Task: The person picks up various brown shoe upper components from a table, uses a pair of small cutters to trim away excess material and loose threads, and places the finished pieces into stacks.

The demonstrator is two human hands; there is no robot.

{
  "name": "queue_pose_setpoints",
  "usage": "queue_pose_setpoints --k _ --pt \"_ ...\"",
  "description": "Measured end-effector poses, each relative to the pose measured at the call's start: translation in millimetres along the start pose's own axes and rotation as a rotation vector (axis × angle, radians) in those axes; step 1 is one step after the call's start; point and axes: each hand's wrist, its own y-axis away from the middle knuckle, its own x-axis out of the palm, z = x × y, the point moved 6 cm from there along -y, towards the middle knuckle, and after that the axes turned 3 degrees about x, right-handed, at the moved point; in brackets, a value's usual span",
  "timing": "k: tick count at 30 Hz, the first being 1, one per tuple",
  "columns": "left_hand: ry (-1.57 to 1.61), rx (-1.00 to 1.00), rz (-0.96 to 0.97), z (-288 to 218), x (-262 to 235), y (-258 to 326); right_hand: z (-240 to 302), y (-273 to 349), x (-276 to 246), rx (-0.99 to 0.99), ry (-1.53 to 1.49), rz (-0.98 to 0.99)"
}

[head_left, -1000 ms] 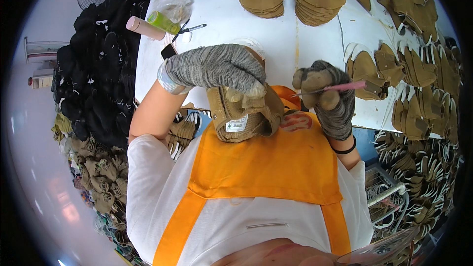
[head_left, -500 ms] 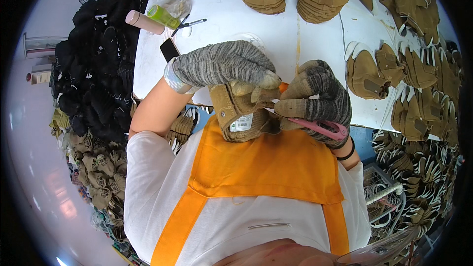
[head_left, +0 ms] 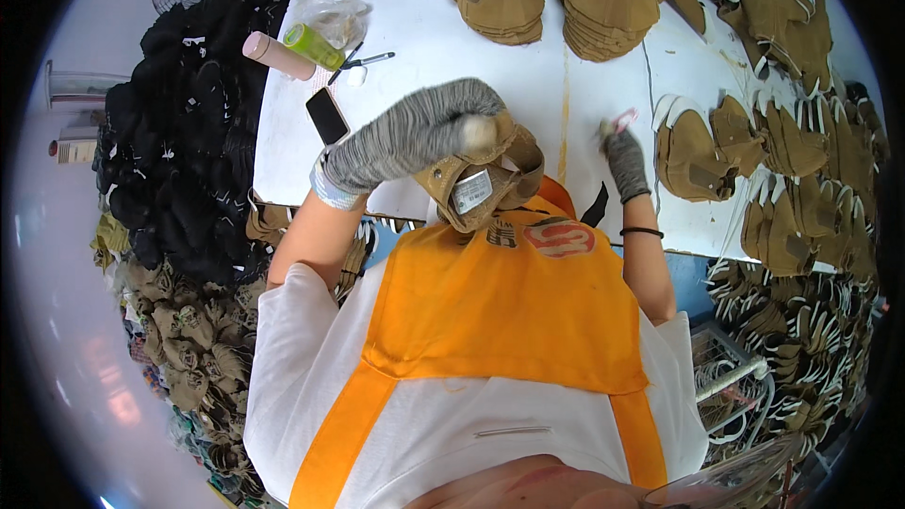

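In a grey knit glove, my left hand (head_left: pixel 438 127) is closed on a brown cap (head_left: pixel 441 181) in front of my chest. The cap's inside faces up, and a white label (head_left: pixel 472 192) shows in it. My right hand (head_left: pixel 624 158), gloved as well, is off to the right above the white table, apart from the cap. Pink-handled thread snips (head_left: pixel 625 120) stick out of its closed fingers; their blades are hard to make out.
Stacked brown caps (head_left: pixel 611 5) stand on the table's (head_left: pixel 415 38) far side. More caps with white strips (head_left: pixel 696 155) line its right. At left lie a phone (head_left: pixel 327 117), a pink bottle (head_left: pixel 279 56) and a green container (head_left: pixel 314 46). Black goods (head_left: pixel 179 141) are heaped beyond.
My right hand has drawn away from the cap to the right, taking the pink snips along. My left hand still holds the cap, which has tilted and shifted slightly up.
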Motion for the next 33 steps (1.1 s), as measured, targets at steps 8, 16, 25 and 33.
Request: queue_pose_setpoints --k 8,16,25,33 --pt "-0.253 -0.132 -0.075 4 -8 28 -117 2 33 0.367 0.258 0.043" --pt "-0.140 0.077 -0.148 26 -23 49 37 23 8 -0.044 -0.028 -0.166" --pt "0.074 -0.139 -0.204 49 -37 115 305 161 90 -0.542 -0.285 0.554" --pt "0.065 -0.074 -0.436 66 -44 180 300 169 152 -0.229 -0.449 0.741"
